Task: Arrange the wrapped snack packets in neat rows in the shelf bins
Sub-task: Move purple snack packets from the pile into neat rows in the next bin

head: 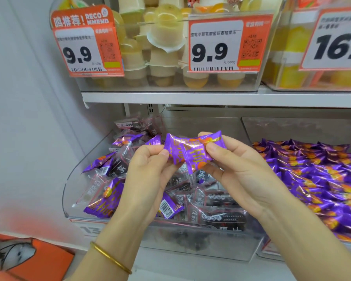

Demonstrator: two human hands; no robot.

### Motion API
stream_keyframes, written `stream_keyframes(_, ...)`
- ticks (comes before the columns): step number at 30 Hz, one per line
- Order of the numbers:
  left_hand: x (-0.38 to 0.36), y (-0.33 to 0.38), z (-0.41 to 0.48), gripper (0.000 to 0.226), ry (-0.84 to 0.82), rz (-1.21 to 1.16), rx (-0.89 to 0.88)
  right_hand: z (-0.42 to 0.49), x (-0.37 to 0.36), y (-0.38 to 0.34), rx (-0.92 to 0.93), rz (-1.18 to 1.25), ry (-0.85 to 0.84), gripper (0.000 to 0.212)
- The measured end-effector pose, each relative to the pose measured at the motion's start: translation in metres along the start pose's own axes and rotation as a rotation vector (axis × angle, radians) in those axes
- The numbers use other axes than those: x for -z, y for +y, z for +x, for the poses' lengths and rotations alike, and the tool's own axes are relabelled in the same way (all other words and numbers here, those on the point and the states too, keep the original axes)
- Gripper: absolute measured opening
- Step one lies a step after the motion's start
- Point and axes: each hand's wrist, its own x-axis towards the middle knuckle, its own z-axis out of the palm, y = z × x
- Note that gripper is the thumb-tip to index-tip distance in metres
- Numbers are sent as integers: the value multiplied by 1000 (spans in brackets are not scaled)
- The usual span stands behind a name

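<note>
Head view, sorting at the lower shelf (190, 97). A purple packet (193, 151) is held in the air between both hands, above the middle of the left bin (85, 159) and clear of its contents. A second purple wrapper may be overlapped behind it; the count cannot be told.

The left hand (148, 169) is seen pinching the packet's left end between thumb and curled fingers. The right hand (237, 169) is closed on the right end, thumb on the printed face and fingers behind. The long axis of the packet is laid left to right, roughly along the shelf edge, with the right end slightly raised.

The left bin is filled with dark packets (217, 216) mixed loosely with a few purple ones. The right bin (292, 128) is stocked with purple rows (312, 165) only, so it is judged to be the packet's destination.

The deciding relation: the right bin lies to the right of the held packet, past the right hand, which is the nearer hand to it. A transfer is therefore best made by the right hand alone once the left pinch is let go. Because the axis is already set across the shelf, little turning should be needed to match the rows, though their exact heading is hard to read from this angle.
</note>
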Motion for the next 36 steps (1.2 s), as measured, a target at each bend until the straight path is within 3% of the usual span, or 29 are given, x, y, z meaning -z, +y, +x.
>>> stream_keyframes(3, -4, 4, -4, 13, -91, -59, -17, -2, 0, 0, 10, -31, -40, 39)
stream_keyframes(8, -10, -1, -9, 45, -251, 93, -126, -4, -5, 6, 31, -18, -81, 37)
stream_keyframes(16, -16, -7, -11, 43, -210, 343, -318, -5, 5, -4, 170, -254, -91, 37)
stream_keyframes(23, -53, -22, -16, 40, -328, 567, -511, -25, 36, -34, 247, -439, -90, 65)
stream_keyframes(30, -120, -55, -15, 69, -464, 901, -552, -66, 106, -68, 209, -418, 160, 37)
stream_keyframes(34, -159, -64, -15, 68, -529, 1078, -643, -100, 166, -104, 199, -537, 465, 35)
stream_keyframes(36, -173, -67, -12, 63, -560, 1172, -638, -113, 199, -123, 165, -721, 585, 34)
